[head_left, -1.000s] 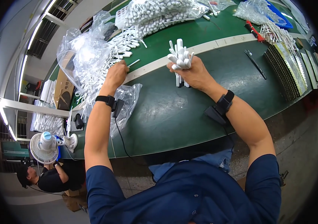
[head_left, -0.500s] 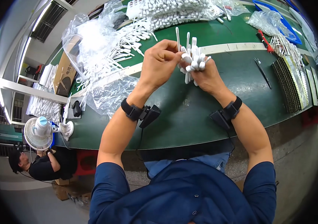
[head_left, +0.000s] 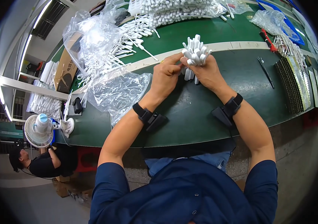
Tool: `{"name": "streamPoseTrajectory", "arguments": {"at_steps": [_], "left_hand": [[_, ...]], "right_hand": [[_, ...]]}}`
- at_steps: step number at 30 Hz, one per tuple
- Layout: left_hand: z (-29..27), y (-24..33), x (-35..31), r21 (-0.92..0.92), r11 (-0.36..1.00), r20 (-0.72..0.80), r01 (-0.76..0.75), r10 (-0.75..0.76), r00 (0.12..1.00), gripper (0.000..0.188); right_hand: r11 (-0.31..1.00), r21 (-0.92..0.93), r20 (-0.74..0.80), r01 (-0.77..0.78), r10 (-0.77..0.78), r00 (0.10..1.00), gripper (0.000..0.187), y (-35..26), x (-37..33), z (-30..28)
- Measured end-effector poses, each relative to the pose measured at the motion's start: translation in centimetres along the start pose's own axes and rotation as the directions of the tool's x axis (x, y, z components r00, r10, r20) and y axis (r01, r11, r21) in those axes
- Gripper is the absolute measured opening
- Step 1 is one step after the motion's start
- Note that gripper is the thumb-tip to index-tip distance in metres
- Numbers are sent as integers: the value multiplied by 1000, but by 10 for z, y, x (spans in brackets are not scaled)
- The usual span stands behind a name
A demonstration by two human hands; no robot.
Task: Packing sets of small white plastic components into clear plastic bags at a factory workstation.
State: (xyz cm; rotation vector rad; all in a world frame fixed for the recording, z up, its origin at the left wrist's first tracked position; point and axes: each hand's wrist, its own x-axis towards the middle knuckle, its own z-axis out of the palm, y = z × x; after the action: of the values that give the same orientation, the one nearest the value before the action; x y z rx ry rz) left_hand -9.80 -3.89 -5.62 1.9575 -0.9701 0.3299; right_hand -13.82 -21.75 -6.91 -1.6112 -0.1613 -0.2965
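Over the green table, a bundle of white sticks with thick rounded ends (head_left: 195, 53) stands roughly upright between my hands. My right hand (head_left: 208, 74) is wrapped round it, and some ends poke out below the grip. Curled fingers of my left hand (head_left: 166, 74) press against the bundle's left side; their tips are partly hidden. Loose sticks of the same kind lie in a pile (head_left: 131, 40) beyond my left hand. A crumpled clear plastic bag (head_left: 121, 91) rests beside my left forearm.
Bagged white sticks (head_left: 181, 15) are heaped at the back. On the right lie a thin black pen-like tool (head_left: 266, 72), a stack of dark strips (head_left: 286, 87) and a red-handled tool (head_left: 269, 40). A fan (head_left: 39, 130) and a co-worker (head_left: 47, 164) are at the left.
The single stick my left hand held upright no longer stands out above the bundle. My left hand has lowered and moved right against the bundle. The clear bag has spread toward my left forearm.
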Motion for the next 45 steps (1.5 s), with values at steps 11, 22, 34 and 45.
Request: {"name": "streamPoseTrajectory", "arguments": {"at_steps": [11, 22, 34, 45], "left_hand": [[-34, -5, 31, 71, 988, 193, -137, 121, 974, 18], [-93, -80, 60, 558, 609, 742, -564, -61, 667, 11], [-133, -137, 75, 698, 508, 588, -505, -5, 809, 14], [-131, -101, 93, 712, 551, 395, -435, 199, 897, 8]], "right_hand": [[915, -129, -55, 383, -393, 918, 16, -5, -4, -3], [991, -63, 46, 115, -112, 993, 15, -23, -3, -5], [987, -50, 99, 151, -145, 984, 22, -23, 1, -7], [974, -82, 23, 211, -210, 977, 22, -17, 1, -3]]}}
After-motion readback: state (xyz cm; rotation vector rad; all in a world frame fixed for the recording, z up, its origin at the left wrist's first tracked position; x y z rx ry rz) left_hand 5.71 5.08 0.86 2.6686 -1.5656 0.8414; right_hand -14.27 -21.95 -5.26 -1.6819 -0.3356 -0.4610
